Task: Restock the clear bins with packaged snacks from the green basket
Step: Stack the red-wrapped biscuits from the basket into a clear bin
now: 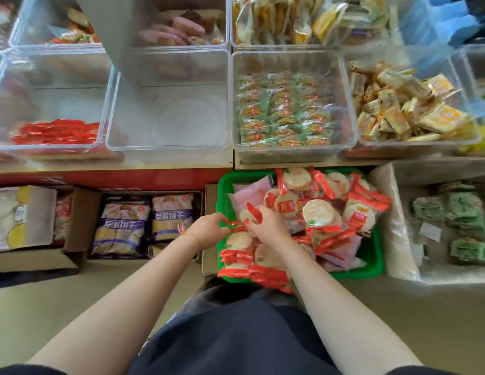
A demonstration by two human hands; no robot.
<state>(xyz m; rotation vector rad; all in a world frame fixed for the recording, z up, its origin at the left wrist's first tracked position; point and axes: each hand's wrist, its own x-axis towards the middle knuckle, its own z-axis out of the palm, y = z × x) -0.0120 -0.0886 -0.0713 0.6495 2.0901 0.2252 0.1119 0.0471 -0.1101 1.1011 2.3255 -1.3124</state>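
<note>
Snack packs (pixel 321 212), round crackers in red-ended wrappers, heap the green basket (pixel 371 269), which sits below the counter's front edge. Both hands work at the basket's left side: the left hand (pixel 208 230) has its fingers curled on a red wrapper end, the right hand (pixel 268 226) pinches a pack (pixel 249 215). Pink packets (pixel 249 196) lie mostly buried. On the counter, one clear bin (pixel 168 143) holds nothing I can make out; its contents in the back row are blurred.

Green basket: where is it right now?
Head view, lower centre-right: the green basket sits below the bin of green-wrapped snacks, with both hands in it.
</note>
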